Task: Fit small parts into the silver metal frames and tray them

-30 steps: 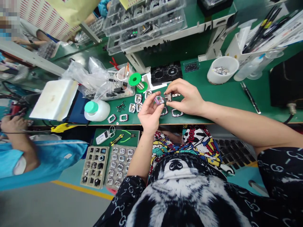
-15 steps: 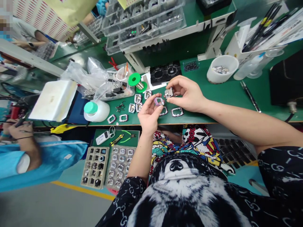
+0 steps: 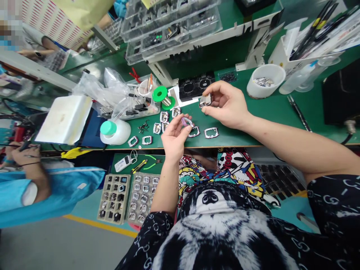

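Observation:
Between the fingers and thumb of my left hand is a purple watch case frame, tilted, with an open middle. My right hand pinches a small silver and black watch inner part above the green bench. The two held pieces are apart. An empty-centred case frame lies on the bench below my right hand, and another frame lies partly behind my left fingers. Several cases with silver insides sit left of my left hand. Two more empty frames rest near the bench edge.
A solder spool and a green-capped bottle stand on the left. On the right are a white cup of small parts and tweezers. Parts trays are below the bench. A co-worker's hand shows far left.
My right hand has moved up and right with the inner part, away from the frame. My left hand has tilted the purple frame more edge-on and shifted slightly left.

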### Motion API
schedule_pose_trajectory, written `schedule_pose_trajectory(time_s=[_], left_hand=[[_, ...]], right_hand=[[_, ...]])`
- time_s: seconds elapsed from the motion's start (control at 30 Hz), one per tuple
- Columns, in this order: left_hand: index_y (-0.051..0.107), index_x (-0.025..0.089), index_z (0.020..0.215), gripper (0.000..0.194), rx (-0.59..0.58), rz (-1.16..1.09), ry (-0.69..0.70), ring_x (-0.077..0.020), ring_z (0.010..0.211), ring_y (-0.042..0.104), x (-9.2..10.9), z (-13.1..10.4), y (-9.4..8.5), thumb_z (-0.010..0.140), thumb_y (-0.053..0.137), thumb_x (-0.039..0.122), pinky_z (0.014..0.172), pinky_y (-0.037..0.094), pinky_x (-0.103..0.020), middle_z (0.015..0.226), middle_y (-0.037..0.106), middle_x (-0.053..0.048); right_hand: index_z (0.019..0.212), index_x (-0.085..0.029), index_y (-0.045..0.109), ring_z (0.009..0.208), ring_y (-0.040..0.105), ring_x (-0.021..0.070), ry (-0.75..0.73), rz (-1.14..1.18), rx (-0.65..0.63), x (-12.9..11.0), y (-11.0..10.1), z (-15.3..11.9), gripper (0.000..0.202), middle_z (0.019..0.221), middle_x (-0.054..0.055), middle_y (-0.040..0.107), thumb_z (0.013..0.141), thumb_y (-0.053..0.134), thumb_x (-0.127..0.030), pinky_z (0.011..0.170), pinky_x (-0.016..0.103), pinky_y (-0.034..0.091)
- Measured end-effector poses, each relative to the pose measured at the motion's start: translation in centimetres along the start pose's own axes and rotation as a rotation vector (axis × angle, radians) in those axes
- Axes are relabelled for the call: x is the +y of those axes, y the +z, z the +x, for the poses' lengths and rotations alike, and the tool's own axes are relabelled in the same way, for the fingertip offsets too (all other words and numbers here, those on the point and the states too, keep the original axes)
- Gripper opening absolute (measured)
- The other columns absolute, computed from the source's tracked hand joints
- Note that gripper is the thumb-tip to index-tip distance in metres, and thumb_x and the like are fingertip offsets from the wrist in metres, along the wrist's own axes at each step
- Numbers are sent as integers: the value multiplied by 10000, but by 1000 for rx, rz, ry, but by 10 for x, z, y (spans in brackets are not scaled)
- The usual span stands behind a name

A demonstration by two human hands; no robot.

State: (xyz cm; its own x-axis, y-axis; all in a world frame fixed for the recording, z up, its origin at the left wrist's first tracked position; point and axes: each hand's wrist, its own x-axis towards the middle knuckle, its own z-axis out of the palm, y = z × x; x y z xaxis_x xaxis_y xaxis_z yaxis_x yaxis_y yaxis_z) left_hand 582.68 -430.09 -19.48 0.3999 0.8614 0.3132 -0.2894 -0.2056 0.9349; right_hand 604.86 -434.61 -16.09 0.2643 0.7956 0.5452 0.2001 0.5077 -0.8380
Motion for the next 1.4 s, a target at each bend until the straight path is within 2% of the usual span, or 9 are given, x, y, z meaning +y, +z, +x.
schedule_pose_trajectory(time_s=[0.23, 0.43, 0.57, 0.83, 1.1, 1.2, 1.4], left_hand=[[788, 288, 1300, 470, 14, 36, -24, -257, 1212, 780, 8, -1, -3, 859, 949, 265, 1023, 698, -383, 1288, 803, -64], [796, 292, 1288, 470, 36, 141, -16, -238, 1181, 784, 20, 0, -7, 846, 957, 271, 993, 689, -347, 1262, 807, -60], [800, 291, 1282, 460, 49, 210, 13, -213, 1176, 765, 26, 2, -15, 848, 951, 270, 1002, 669, -329, 1254, 797, -58], [774, 292, 1348, 501, 35, 351, -19, -240, 1248, 717, 28, -2, -35, 872, 924, 328, 1051, 652, -377, 1358, 732, -86], [765, 305, 1359, 453, -8, 545, 36, -232, 1221, 705, 35, -6, -42, 918, 865, 323, 990, 660, -373, 1363, 717, -81], [757, 308, 1367, 441, -20, 618, 73, -227, 1197, 710, 37, -6, -44, 935, 846, 330, 971, 666, -376, 1380, 709, -74], [763, 305, 1360, 456, 7, 555, 38, -227, 1181, 722, 40, -9, -46, 917, 870, 332, 981, 674, -388, 1377, 719, -89]], right_hand=[[1080, -247, 682, 922, 699, 235, 55, 87, 76, 2, 0, 4, 529, 1107, 61, 667, 792, 985, -571, 840, 425, 667], [1065, -279, 693, 913, 703, 243, 82, 111, 97, 2, -1, 6, 578, 1043, 38, 690, 724, 1029, -603, 834, 422, 673], [1051, -278, 700, 892, 704, 242, 72, 113, 100, 2, -1, 6, 570, 1042, 43, 687, 728, 1021, -620, 825, 435, 669], [1044, -274, 692, 898, 717, 254, 79, 107, 102, 1, -1, 7, 580, 1012, 42, 697, 730, 1010, -644, 849, 452, 676], [1066, -279, 666, 962, 734, 280, 89, 78, 126, 5, -2, 8, 680, 1008, 39, 690, 670, 1027, -697, 886, 472, 693], [1071, -271, 668, 937, 737, 267, 58, 69, 129, 9, -3, 9, 684, 1020, 37, 687, 692, 1001, -732, 876, 467, 697], [1097, -283, 668, 1005, 731, 281, 40, 45, 129, 15, -6, 9, 656, 1029, 32, 689, 736, 974, -737, 918, 489, 700]])
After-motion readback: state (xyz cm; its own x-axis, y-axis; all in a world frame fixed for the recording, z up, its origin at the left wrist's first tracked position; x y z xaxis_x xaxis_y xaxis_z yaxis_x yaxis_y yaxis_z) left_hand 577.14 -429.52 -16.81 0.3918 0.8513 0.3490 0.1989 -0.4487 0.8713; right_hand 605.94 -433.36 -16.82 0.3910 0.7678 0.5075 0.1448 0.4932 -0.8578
